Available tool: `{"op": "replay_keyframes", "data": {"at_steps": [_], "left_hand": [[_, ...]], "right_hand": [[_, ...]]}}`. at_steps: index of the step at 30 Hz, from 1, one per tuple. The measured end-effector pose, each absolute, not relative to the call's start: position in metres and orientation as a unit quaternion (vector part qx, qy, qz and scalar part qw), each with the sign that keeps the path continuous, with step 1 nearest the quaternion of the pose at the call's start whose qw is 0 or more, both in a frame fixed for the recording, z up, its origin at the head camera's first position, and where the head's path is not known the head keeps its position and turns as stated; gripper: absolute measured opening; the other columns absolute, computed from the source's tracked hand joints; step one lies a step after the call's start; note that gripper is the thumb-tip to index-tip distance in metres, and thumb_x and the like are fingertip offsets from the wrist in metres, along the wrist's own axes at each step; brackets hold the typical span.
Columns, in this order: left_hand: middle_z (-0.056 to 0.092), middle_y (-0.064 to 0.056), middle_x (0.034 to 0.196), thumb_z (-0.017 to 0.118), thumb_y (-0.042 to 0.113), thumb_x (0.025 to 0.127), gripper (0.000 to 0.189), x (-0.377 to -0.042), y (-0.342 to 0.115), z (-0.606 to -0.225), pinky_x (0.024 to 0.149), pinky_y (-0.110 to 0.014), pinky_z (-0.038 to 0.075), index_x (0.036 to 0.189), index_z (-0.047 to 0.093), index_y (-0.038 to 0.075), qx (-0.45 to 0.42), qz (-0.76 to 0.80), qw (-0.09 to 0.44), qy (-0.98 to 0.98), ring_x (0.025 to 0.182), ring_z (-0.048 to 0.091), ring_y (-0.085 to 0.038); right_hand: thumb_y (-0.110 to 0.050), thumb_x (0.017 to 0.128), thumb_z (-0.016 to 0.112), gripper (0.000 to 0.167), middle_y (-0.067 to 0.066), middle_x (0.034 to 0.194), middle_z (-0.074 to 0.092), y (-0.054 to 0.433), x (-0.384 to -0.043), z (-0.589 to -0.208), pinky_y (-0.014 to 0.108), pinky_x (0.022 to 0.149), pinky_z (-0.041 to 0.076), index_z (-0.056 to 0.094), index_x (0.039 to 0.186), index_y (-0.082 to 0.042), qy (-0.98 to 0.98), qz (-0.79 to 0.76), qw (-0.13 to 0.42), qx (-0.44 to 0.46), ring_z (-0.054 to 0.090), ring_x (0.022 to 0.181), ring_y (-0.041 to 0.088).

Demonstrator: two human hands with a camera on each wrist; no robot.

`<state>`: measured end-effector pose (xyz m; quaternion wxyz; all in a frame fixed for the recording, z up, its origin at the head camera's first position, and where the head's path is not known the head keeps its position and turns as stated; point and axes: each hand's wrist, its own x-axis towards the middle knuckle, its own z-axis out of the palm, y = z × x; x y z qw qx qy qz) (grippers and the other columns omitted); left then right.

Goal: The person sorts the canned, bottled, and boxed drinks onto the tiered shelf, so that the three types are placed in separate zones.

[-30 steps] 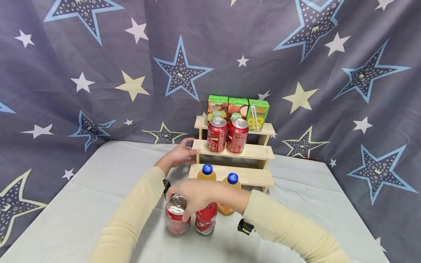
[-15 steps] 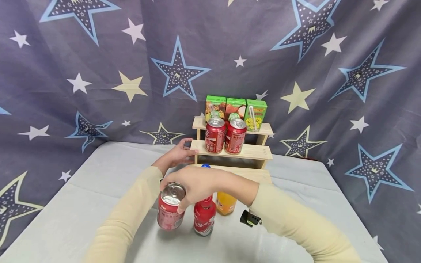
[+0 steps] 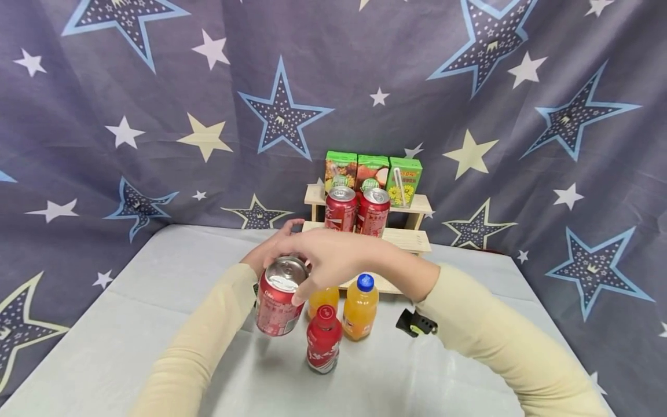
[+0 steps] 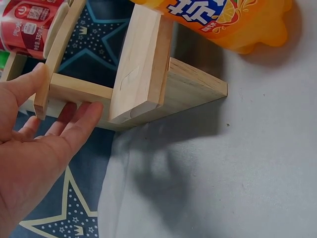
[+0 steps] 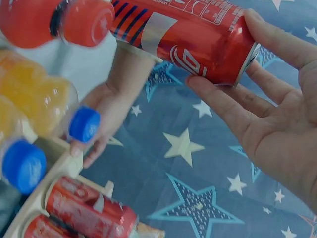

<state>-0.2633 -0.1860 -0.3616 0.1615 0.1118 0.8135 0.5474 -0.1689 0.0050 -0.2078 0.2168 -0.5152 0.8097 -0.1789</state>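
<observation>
My right hand (image 3: 333,255) grips a red soda can (image 3: 278,301) around its top rim, with the thumb on the near side. The can is tilted and raised off the table. In the right wrist view, the fingertips (image 5: 203,87) press the can's wall near its end. My left hand (image 4: 44,144) holds the left end of a stepped wooden shelf (image 4: 138,74), thumb on a step's board and fingers under it along the side. Two more red cans (image 3: 341,209) stand on the middle step, partly hidden by my right hand.
Three juice boxes (image 3: 404,182) line the top step. Before the shelf stand two orange-drink bottles (image 3: 361,310) with blue caps, and a red bottle (image 3: 324,341) nearer me. A star-patterned curtain (image 3: 156,174) hangs behind the white-covered table (image 3: 448,370).
My right hand has lifted the can off the table and carried it up and toward the shelf. The left hand stays at the shelf's end.
</observation>
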Motion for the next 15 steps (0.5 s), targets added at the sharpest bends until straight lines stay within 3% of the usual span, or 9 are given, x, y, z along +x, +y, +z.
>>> {"op": "replay_keyframes", "data": {"at_steps": [5,8,11,15], "left_hand": [[0.021,-0.027,0.147,0.046,0.017,0.094,0.068,-0.262,-0.178,-0.350,0.114,-0.054,0.030,0.147,0.006,0.002,0.078,0.547,0.160,0.818,0.136,0.026,-0.041],[0.015,-0.027,0.150,0.047,0.011,0.093,0.069,-0.271,-0.174,-0.356,0.116,-0.053,0.026,0.146,0.006,-0.001,0.067,0.590,0.153,0.790,0.138,0.021,-0.041],[0.019,-0.029,0.148,0.046,0.007,0.094,0.065,-0.280,-0.172,-0.368,0.115,-0.050,0.030,0.146,0.007,-0.001,0.057,0.612,0.142,0.776,0.138,0.024,-0.041],[0.029,-0.031,0.142,0.047,0.003,0.094,0.065,-0.291,-0.172,-0.384,0.107,-0.048,0.041,0.146,0.009,0.006,0.028,0.628,0.145,0.764,0.129,0.039,-0.039]], "right_hand": [[-0.021,0.079,0.074,0.054,-0.008,0.123,0.056,0.017,-0.171,-0.195,0.027,0.092,0.052,0.051,0.128,-0.021,0.820,-0.177,0.204,-0.505,0.051,0.109,0.008],[-0.024,0.078,0.075,0.056,-0.010,0.123,0.055,0.025,-0.172,-0.189,0.025,0.089,0.052,0.051,0.129,-0.023,0.829,-0.173,0.197,-0.494,0.051,0.109,0.007],[-0.025,0.078,0.076,0.058,-0.009,0.125,0.055,0.034,-0.173,-0.186,0.024,0.085,0.053,0.051,0.130,-0.023,0.833,-0.173,0.191,-0.489,0.052,0.105,0.009],[-0.023,0.078,0.076,0.057,-0.007,0.125,0.054,0.044,-0.176,-0.184,0.024,0.079,0.054,0.051,0.129,-0.022,0.835,-0.182,0.197,-0.481,0.053,0.101,0.014]]}}
